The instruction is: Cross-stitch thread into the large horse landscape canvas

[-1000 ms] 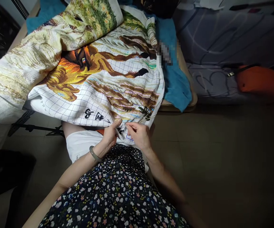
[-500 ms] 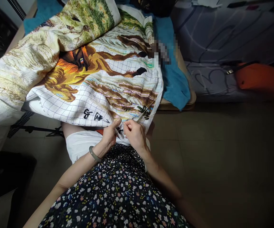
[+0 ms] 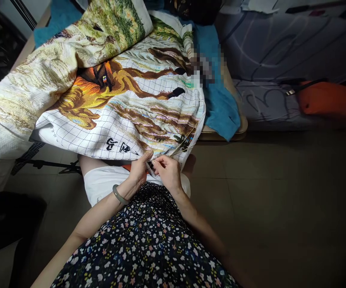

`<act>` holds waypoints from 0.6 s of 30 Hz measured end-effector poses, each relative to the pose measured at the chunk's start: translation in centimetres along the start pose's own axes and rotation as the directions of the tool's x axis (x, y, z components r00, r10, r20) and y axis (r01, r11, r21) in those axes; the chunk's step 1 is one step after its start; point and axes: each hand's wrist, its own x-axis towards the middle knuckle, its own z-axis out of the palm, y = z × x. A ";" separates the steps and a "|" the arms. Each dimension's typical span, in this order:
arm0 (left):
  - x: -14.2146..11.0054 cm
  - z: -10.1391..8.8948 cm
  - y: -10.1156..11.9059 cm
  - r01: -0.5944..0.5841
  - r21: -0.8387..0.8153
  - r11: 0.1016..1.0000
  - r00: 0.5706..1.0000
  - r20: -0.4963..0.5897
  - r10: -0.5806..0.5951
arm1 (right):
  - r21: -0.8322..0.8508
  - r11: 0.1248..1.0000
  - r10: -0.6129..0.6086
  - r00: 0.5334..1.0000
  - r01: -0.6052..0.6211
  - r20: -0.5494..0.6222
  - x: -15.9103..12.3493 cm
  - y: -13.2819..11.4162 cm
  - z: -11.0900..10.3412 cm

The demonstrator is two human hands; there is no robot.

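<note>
A large cross-stitch canvas with a stitched horse, brown banks and a blue printed grid spreads from the table down to my lap. My left hand, a grey-green bangle on its wrist, grips the near edge, thumb on top and fingers underneath. Beside it, my right hand is pinched close to the cloth; whatever sits between its fingertips is too small to make out. Black stitched characters stand left of my hands. A thin pale thread crosses the dark green stitching on the right.
The rolled part of the canvas hangs off at the left. Beneath lies a teal cloth over the table edge. A patterned grey sofa with an orange bag stands right. A black tripod leg shows on the left.
My right hand has shifted slightly left and nearer my left thumb, its fingertips now lower on the cloth. My left hand keeps its grip.
</note>
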 end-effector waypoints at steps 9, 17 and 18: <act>0.0 -0.1 0.1 0.033 0.012 0.999 0.999 -0.013 -0.032 | 0.138 0.988 0.078 0.995 -0.068 -0.065 0.0 -0.2 0.6; 0.0 -0.6 -0.5 0.019 -0.054 0.998 0.997 0.075 -0.014 | 0.240 0.952 0.205 0.978 -0.189 -0.046 -0.1 -1.1 0.5; 0.0 -0.6 -0.6 0.024 -0.059 0.998 0.996 0.089 -0.018 | 0.251 0.951 0.202 0.977 -0.179 -0.072 -0.1 -1.1 0.5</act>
